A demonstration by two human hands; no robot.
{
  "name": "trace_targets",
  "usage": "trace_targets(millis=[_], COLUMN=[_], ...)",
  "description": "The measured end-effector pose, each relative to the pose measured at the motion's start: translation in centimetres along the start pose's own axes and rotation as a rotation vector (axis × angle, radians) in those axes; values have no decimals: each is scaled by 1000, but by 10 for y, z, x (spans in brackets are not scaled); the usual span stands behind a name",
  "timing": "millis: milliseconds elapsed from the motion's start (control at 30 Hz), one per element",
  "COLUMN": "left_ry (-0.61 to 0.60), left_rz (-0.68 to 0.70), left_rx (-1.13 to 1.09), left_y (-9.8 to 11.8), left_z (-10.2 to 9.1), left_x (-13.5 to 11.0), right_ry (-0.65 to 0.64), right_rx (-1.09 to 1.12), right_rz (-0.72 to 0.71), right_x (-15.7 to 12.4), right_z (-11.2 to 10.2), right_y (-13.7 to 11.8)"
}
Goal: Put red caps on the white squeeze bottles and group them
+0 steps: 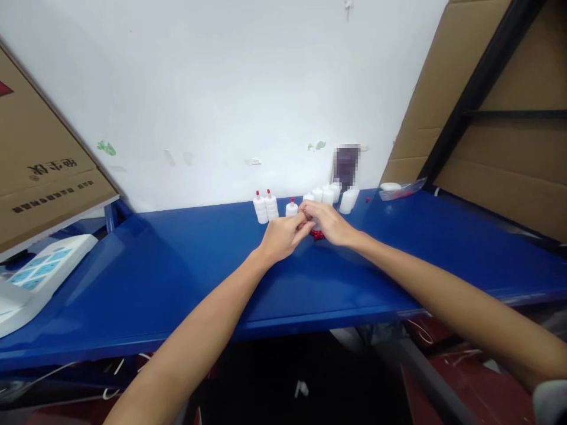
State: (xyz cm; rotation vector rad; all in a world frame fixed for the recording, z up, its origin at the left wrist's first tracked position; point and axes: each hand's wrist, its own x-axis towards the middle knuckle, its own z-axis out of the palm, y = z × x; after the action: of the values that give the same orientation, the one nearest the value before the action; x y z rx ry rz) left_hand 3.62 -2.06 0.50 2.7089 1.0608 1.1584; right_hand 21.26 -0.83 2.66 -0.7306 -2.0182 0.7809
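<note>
My left hand (pixel 283 236) and my right hand (pixel 330 223) meet above the blue table (pixel 199 265), fingers bent and pressed together. Whatever is pinched between them is hidden by the fingers; a small pale patch shows beneath my right hand. Just under the hands lie several small red caps (pixel 317 235). A white squeeze bottle (pixel 291 209) with a red tip stands right behind my left hand. Farther left, two more red-tipped white bottles (pixel 266 209) stand side by side. Behind my right hand are several white bottles (pixel 348 202) with no red tips showing.
A white plastic bag (pixel 402 192) with red pieces lies at the back right, near a lone red cap (pixel 367 200). Cardboard (pixel 500 183) and a dark frame border the right side. At left stand a big carton (pixel 48 159) and a white device (pixel 48 271) with blue panels.
</note>
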Motion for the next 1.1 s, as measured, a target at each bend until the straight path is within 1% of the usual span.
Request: trace_targets(millis=[133,267,400,533,633,733,833,967,1100], left_ry=[4,3,-13,-19,0,8,-9,-53,-131], left_rz=[12,40,40,9,-18,-30,-18,-7,12], left_rx=[23,23,24,5,-40,-93,-97,-42,-2], left_y=[0,-2,-6,-6,-5,-4,-5,-7,-7], left_z=[0,1,2,2,2,3,5,6,4], left_x=[0,-1,-2,-2,-2,-1,-1,-2,-2], right_ry=[-44,-57,-112,-91,-84,-77,-88,-154,-273], right_rx=[20,-43,-78,-123,-157,-138,-99,-116,-142], right_rz=[20,12,-3,-20,-4,27,53,88,125], right_x=[-2,-3,-3,-2,-2,-2,-2,0,1], right_z=[-3,-5,-6,-7,-7,-6,-5,-7,-12], right_y=[-1,-5,-6,-6,-9,-12,-14,-15,-16])
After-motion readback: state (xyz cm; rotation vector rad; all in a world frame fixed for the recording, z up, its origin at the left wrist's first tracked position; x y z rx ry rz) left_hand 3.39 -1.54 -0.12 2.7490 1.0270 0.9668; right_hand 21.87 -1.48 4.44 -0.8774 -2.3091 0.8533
